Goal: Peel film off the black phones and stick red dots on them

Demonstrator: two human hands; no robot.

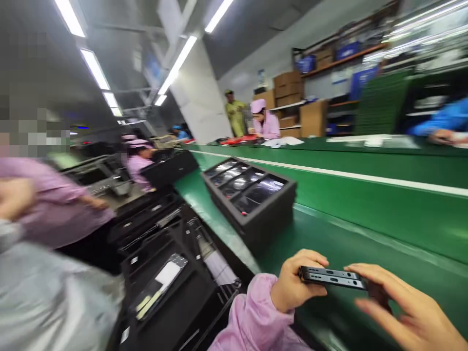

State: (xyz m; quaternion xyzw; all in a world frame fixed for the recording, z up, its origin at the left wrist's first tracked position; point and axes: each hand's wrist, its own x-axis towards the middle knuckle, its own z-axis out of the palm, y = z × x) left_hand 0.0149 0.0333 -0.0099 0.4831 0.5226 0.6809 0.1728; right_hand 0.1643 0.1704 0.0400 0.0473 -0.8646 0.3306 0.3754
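Two dark smartphones (332,278), one on top of the other, are held edge-on in front of me with their port ends facing the camera. My left hand (294,282) is closed around their left end, its thumb beneath and its fingers above. At their right end is my right hand (409,304), index fingertip at the upper edge and blurred thumb hanging apart below. Its other fingers are partly hidden. Farther ahead on the green work surface (343,253), a stack of dark foam trays (248,195) carries glossy black phones in the top compartments.
Left of the bench stand black crates (175,282), one with a phone-shaped item (163,285) in it. Close on the left are a person in pink (54,200) and a grey sleeve (58,292). A green conveyor belt (365,204) runs behind; across it, other people work.
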